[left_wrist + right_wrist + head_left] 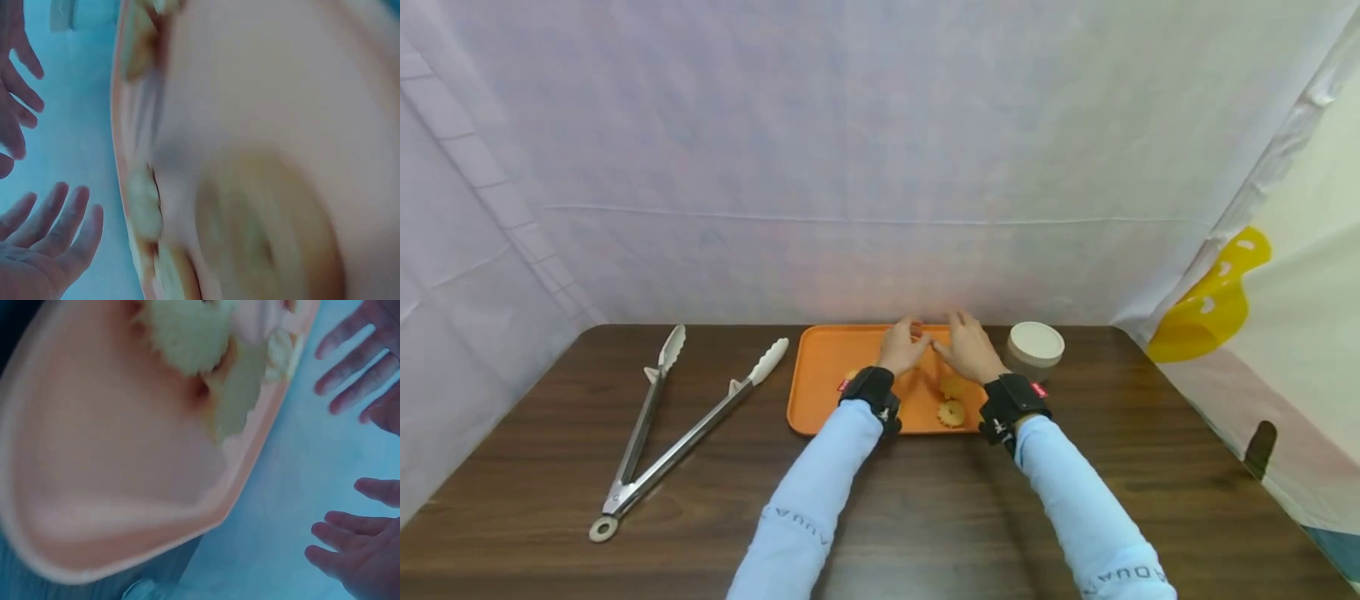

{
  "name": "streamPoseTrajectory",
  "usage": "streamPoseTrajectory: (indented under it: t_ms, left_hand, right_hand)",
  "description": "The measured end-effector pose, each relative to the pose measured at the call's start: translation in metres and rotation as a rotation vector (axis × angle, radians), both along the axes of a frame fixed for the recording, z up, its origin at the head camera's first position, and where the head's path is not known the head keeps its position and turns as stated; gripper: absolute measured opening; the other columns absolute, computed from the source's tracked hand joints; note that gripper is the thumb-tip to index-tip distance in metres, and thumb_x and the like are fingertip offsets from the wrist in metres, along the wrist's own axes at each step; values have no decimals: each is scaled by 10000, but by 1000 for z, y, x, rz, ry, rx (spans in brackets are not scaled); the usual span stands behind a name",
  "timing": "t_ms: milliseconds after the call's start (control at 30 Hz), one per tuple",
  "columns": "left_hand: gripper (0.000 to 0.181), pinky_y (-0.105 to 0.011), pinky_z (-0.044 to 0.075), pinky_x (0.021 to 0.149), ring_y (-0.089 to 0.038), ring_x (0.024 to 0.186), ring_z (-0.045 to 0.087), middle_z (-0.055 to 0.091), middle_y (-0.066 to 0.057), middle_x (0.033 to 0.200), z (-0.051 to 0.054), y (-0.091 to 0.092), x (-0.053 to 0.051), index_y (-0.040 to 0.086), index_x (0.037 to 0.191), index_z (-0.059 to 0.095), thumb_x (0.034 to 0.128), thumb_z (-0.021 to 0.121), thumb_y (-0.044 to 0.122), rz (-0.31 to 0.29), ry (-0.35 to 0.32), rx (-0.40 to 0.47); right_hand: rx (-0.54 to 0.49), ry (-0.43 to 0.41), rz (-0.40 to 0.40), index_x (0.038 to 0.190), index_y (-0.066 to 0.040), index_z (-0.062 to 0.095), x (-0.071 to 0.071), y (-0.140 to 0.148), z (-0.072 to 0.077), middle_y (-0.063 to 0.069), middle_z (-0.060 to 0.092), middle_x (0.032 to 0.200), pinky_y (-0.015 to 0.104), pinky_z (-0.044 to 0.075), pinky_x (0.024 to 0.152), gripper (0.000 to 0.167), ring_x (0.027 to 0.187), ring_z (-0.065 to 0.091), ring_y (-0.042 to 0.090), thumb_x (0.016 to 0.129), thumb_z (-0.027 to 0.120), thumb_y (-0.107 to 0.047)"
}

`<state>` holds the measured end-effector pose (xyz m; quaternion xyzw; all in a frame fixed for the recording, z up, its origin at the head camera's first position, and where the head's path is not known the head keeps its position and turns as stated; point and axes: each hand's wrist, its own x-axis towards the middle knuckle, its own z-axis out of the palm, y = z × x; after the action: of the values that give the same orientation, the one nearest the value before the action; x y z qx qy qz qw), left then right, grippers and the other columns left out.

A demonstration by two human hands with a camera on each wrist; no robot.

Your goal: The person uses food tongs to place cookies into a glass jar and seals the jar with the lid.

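- On my head feed, the bare left hand point(904, 348) is over the middle of the orange rectangular tray with rounded corners point(820, 358); its fingers are extended and released, with nothing in them.
- The bare right hand point(973, 348) is to its right, over the tray's far right part, also released and empty; its fingers are spread. The two thumbs point toward each other, and from here I cannot tell whether they touch.
- The round, pale golden biscuits with scalloped edges lie on the tray. I see one near the near edge point(951, 413), right of the middle, with another point(952, 386) just beyond it, partly hidden by the right hand.
- My left wrist feed shows a large, blurred biscuit point(269, 231) close up and others by the tray's far rim; my right wrist feed shows several bunched together.
- A round translucent container with a white lid point(1036, 342) is upright just right of the tray.
- Long silver metal tongs with white scalloped tips point(685, 450) lie spread left of the tray, hinge end nearest me, right tip just beside the tray.
- Everything rests on a dark brown wood-grain table point(1150, 450), with a white cloth curtain point(880, 150) behind.
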<state>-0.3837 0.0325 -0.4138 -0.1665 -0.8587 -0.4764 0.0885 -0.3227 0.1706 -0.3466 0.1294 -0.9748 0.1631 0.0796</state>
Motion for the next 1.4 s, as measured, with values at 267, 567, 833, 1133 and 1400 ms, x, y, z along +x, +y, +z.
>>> streamPoseTrajectory:
  t_ms: [267, 567, 833, 1133, 1400]
  left_hand:
    - [441, -415, 544, 936, -387, 1169, 621, 613, -260, 1286, 32, 27, 41, -42, 1386, 492, 978, 612, 75, -147, -174, 80]
    - [615, -467, 484, 1033, -389, 1299, 540, 523, -253, 1428, 46, 54, 65, -18, 1466, 391, 941, 687, 106, -189, -244, 30]
    - [763, -441, 462, 1057, -383, 1305, 522, 502, -263, 1455, 39, 77, 66, -43, 1493, 351, 879, 763, 148, -196, -202, -46]
    - [892, -421, 408, 1127, -369, 1374, 477, 430, -227, 1538, 36, 96, 67, 5, 1564, 250, 856, 780, 122, -229, -224, -133]
    - [858, -411, 391, 1145, -330, 1407, 450, 399, -168, 1577, 34, 102, 70, 39, 1572, 274, 871, 763, 113, -309, -228, -162]
  right_hand:
    - [-122, 79, -36, 1441, 139, 389, 14, 33, 4, 397, 378, 1450, 585, 388, 1086, 586, 1357, 385, 521, 994, 615, -167]
    - [-196, 176, -138, 1394, 151, 417, 22, 67, 1, 435, 324, 1441, 649, 264, 1128, 586, 1362, 313, 572, 973, 630, -196]
    - [-254, 46, -308, 1512, 124, 218, 27, 87, -11, 442, 185, 1495, 725, 223, 1096, 876, 1398, 191, 595, 936, 689, -337]
    - [-456, 30, -368, 1528, 144, 57, 22, 98, -26, 467, 186, 1463, 654, 360, 1067, 1036, 1311, 331, 613, 872, 761, -242]
    - [-482, 80, -429, 1466, 206, 161, 21, 101, -32, 461, 330, 1368, 625, 346, 1091, 951, 1271, 393, 602, 839, 761, -185]
